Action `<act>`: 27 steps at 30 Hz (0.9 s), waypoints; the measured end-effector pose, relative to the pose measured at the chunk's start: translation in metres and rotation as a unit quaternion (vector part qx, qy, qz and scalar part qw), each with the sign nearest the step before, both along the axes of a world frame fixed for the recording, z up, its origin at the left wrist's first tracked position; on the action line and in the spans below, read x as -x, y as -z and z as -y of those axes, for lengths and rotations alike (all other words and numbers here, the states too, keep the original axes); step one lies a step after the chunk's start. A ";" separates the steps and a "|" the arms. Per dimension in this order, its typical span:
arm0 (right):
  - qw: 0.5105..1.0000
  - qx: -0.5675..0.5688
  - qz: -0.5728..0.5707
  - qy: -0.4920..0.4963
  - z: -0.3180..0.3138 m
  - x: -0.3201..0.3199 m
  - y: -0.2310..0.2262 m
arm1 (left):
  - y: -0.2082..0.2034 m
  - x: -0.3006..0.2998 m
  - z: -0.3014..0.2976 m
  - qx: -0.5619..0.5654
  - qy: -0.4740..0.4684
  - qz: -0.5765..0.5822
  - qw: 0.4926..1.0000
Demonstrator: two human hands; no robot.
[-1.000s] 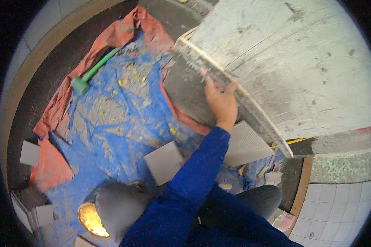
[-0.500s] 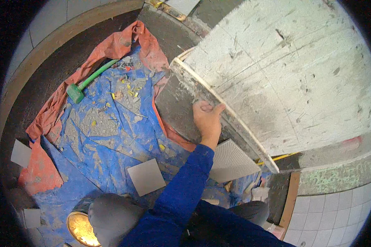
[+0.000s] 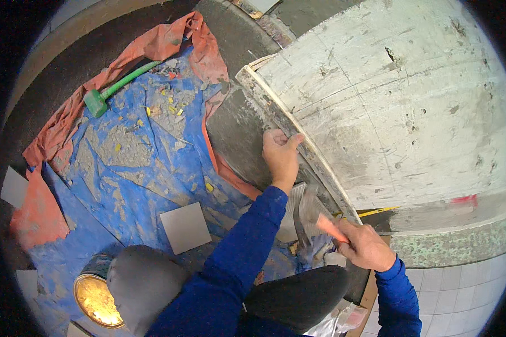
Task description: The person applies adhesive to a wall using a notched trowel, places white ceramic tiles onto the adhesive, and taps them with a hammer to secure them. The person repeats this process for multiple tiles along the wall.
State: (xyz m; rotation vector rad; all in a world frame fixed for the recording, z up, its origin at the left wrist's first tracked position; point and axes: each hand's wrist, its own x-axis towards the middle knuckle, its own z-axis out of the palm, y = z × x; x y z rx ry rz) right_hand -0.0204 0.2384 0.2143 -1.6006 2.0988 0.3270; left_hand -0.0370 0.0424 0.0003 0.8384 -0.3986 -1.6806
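Note:
My left hand is closed at the pale edge strip of a large, dirty white panel. Its thumb lies against the strip while the fingers curl below it; anything small inside them is hidden. In from the right comes my right hand, wrapped around an orange-handled tool. Motion smears the tool's far end, so its kind cannot be made out. Behind that blur, close to the strip's lower end, lies a tile with a ridged surface.
A blue sheet with a red border, strewn with rubble, covers the floor at left. On it lie a green mallet and a square grey tile. A tin with a yellowish inside stands beside my knee. White wall tiles are at lower right.
My right hand has come into view from the lower right with the orange-handled tool. The left hand stays at the strip. The whole view has shifted slightly.

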 end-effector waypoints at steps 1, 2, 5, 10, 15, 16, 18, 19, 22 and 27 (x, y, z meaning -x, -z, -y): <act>0.998 0.035 0.012 0.042 0.003 -0.011 -0.001 | 0.000 0.001 0.000 -0.012 0.017 0.017 1.000; 0.995 0.066 0.025 0.070 0.007 -0.021 0.001 | 0.000 0.001 0.000 0.008 0.000 0.020 1.000; 0.989 0.145 0.019 0.024 0.026 -0.037 0.024 | 0.001 -0.001 -0.002 -0.007 0.030 0.023 0.999; 0.958 0.150 -0.126 -0.207 0.073 -0.038 0.037 | -0.003 -0.001 -0.006 -0.017 0.008 0.032 0.999; 0.941 0.113 -0.174 -0.267 0.095 -0.062 0.043 | -0.006 0.000 -0.005 -0.032 0.018 -0.006 0.999; 0.934 0.121 -0.153 -0.299 0.093 -0.068 0.044 | -0.006 -0.002 -0.006 -0.024 0.002 0.003 1.000; 0.926 0.111 -0.121 -0.340 0.091 -0.073 0.046 | -0.007 -0.004 -0.006 -0.019 0.002 -0.011 1.000; 0.923 0.104 -0.139 -0.343 0.090 -0.072 0.048 | -0.008 -0.005 -0.006 -0.022 0.009 -0.013 1.000; 0.935 0.096 -0.175 -0.293 0.097 -0.057 0.053 | -0.010 -0.004 -0.003 -0.060 0.033 0.011 0.998; 0.944 0.138 -0.226 -0.196 0.087 -0.053 0.063 | -0.009 0.000 -0.002 -0.048 0.031 0.045 0.997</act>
